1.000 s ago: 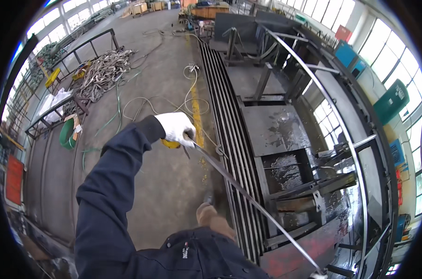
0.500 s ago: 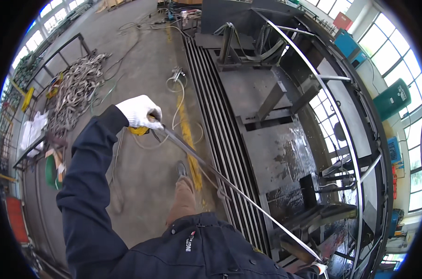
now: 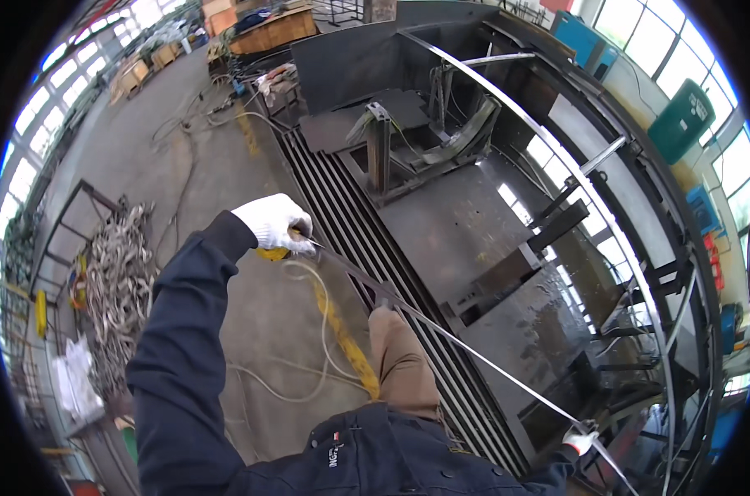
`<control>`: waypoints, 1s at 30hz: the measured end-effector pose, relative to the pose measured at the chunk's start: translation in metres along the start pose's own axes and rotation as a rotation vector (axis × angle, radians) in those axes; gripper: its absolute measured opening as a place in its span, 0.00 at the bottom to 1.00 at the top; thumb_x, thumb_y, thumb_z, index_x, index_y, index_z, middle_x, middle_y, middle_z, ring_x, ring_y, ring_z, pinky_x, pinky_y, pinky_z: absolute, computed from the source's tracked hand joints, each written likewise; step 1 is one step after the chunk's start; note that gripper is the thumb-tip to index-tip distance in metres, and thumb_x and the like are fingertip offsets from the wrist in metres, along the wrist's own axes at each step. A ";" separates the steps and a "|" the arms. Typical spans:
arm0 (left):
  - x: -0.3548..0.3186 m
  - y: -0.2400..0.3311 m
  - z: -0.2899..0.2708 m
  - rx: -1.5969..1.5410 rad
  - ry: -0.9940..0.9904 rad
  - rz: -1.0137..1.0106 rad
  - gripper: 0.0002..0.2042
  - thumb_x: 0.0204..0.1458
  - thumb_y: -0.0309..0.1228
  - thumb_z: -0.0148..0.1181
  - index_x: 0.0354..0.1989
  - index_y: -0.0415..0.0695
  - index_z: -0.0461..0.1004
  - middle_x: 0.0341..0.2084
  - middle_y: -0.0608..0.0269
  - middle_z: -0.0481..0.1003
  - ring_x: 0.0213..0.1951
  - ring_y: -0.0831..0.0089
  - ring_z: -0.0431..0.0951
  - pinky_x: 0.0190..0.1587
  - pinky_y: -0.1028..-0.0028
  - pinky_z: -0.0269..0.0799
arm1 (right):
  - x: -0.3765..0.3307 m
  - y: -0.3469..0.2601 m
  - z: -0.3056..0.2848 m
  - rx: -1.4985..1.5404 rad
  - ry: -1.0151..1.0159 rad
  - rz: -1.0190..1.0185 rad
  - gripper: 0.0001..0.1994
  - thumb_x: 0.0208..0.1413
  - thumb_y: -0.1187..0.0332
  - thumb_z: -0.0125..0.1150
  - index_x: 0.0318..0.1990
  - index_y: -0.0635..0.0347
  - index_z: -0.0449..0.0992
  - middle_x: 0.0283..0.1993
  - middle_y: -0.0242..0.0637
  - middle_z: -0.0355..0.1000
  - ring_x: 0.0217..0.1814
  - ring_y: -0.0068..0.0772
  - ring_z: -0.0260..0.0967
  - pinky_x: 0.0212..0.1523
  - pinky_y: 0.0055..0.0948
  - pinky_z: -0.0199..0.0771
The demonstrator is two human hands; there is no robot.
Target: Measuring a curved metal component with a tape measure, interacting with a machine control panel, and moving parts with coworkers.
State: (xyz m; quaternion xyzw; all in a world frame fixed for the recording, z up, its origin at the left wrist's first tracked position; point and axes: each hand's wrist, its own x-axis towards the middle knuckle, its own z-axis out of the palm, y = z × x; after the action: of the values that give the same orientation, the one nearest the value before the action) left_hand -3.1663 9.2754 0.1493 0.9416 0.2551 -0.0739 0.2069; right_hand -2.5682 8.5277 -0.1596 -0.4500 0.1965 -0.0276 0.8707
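A long, thin metal strip runs slantwise across my front, dark near its upper-left end and shiny toward the lower right. My left hand, in a white glove, has its fingers closed round that upper-left end. Something yellow shows beneath this hand; I cannot make out what it is. Far to the lower right, my right hand, also gloved, is closed on the strip, which continues past it toward the lower edge. Below the strip, several parallel dark metal rails run along the floor.
A large dark steel frame with plates and uprights stands on the right, a curved bright bar along it. A hose loops over the floor by a yellow line. Tangled straps hang from a rack at the left.
My view has swung, so the surroundings appear shifted. One brown-trousered leg is now at the rails. Both hands still hold the strip; my right hand shows more fully.
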 end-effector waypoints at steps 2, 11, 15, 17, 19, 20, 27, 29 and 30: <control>0.055 -0.063 -0.037 0.007 -0.035 -0.036 0.15 0.49 0.40 0.72 0.37 0.42 0.83 0.29 0.51 0.81 0.33 0.52 0.82 0.39 0.61 0.76 | -0.002 0.064 0.048 -0.011 0.022 0.008 0.21 0.73 0.48 0.44 0.52 0.53 0.77 0.51 0.36 0.80 0.49 0.36 0.77 0.55 0.37 0.75; 0.281 -0.297 -0.265 0.026 -0.150 -0.110 0.17 0.48 0.43 0.73 0.36 0.41 0.83 0.29 0.52 0.82 0.33 0.55 0.83 0.39 0.64 0.78 | -0.068 0.263 0.341 -0.002 0.217 0.111 0.19 0.72 0.48 0.47 0.48 0.51 0.77 0.46 0.34 0.80 0.41 0.35 0.75 0.45 0.35 0.75; 0.320 -0.397 -0.354 0.028 -0.057 -0.077 0.16 0.48 0.43 0.73 0.35 0.42 0.83 0.29 0.53 0.82 0.32 0.56 0.83 0.39 0.64 0.78 | -0.104 0.302 0.464 0.067 0.113 0.060 0.20 0.73 0.47 0.45 0.47 0.50 0.77 0.46 0.34 0.80 0.40 0.33 0.74 0.40 0.33 0.73; 0.370 -0.446 -0.383 0.032 -0.072 -0.073 0.16 0.48 0.43 0.74 0.35 0.41 0.82 0.28 0.54 0.82 0.32 0.57 0.82 0.39 0.64 0.78 | -0.124 0.337 0.517 0.044 0.132 0.047 0.20 0.73 0.46 0.44 0.47 0.50 0.77 0.46 0.33 0.80 0.40 0.32 0.74 0.38 0.33 0.72; 0.419 -0.510 -0.403 -0.008 -0.070 -0.011 0.16 0.48 0.42 0.74 0.35 0.41 0.82 0.28 0.54 0.82 0.33 0.59 0.82 0.40 0.65 0.77 | -0.148 0.371 0.575 0.059 0.185 0.012 0.21 0.73 0.46 0.43 0.46 0.50 0.77 0.45 0.32 0.80 0.39 0.31 0.74 0.36 0.32 0.70; 0.442 -0.543 -0.413 -0.021 -0.077 0.009 0.16 0.49 0.41 0.74 0.35 0.40 0.82 0.29 0.55 0.82 0.33 0.59 0.82 0.40 0.65 0.77 | -0.160 0.385 0.596 0.049 0.150 0.004 0.21 0.73 0.46 0.43 0.46 0.50 0.78 0.44 0.32 0.80 0.39 0.31 0.74 0.37 0.32 0.71; 0.586 -0.737 -0.511 0.031 -0.106 0.078 0.14 0.49 0.39 0.74 0.36 0.41 0.82 0.29 0.55 0.82 0.33 0.61 0.82 0.39 0.66 0.77 | -0.262 0.496 0.763 0.098 0.115 -0.019 0.17 0.73 0.53 0.48 0.41 0.52 0.79 0.37 0.33 0.78 0.37 0.34 0.72 0.41 0.35 0.73; 0.622 -0.773 -0.547 -0.020 -0.135 0.121 0.14 0.49 0.38 0.74 0.36 0.41 0.83 0.29 0.55 0.82 0.33 0.61 0.83 0.40 0.66 0.77 | -0.270 0.523 0.791 0.100 0.008 -0.054 0.19 0.73 0.51 0.46 0.43 0.52 0.79 0.41 0.32 0.78 0.40 0.33 0.71 0.44 0.37 0.71; 0.636 -0.786 -0.566 0.010 -0.151 0.125 0.13 0.49 0.37 0.74 0.37 0.41 0.83 0.29 0.55 0.82 0.33 0.62 0.83 0.40 0.66 0.77 | -0.279 0.537 0.799 0.094 -0.039 -0.055 0.20 0.73 0.50 0.45 0.43 0.52 0.79 0.42 0.32 0.78 0.41 0.33 0.71 0.46 0.38 0.71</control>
State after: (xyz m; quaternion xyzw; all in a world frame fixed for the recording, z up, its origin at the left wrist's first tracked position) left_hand -3.0030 10.4199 0.2282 0.9484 0.1792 -0.1331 0.2251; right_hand -2.6011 9.5263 -0.0842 -0.4145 0.1654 -0.0518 0.8934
